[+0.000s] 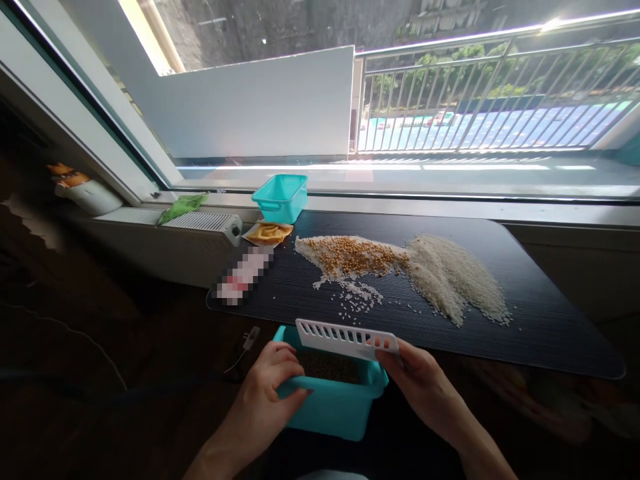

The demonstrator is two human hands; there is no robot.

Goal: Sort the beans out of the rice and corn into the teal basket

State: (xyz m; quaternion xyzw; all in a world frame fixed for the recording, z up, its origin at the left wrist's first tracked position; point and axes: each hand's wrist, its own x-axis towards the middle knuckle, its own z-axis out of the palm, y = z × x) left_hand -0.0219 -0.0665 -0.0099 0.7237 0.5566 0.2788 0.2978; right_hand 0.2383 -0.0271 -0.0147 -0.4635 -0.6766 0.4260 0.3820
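Observation:
A turquoise plastic basket (327, 403) is at the front edge of the table, with a brown grainy layer in its bottom that I cannot name. My left hand (277, 373) grips its left rim, fingers inside and thumb outside. Between the fingers and thumb of my right hand (417, 370) is the right end of a white slotted plastic plate (340, 340), held slantwise over the basket's far side. Beyond it on the dark table lie a heap of yellow kernels (350, 255) mixed with white grains and a pile of white rice (453, 277).
A second turquoise basket (281, 200) stands by the window, behind a yellow packet (269, 233). A blurred pink-white item (244, 275) lies at the table's left. Past it are a radiator (203, 223) with a green cloth (184, 207) and a power strip (251, 338) below.

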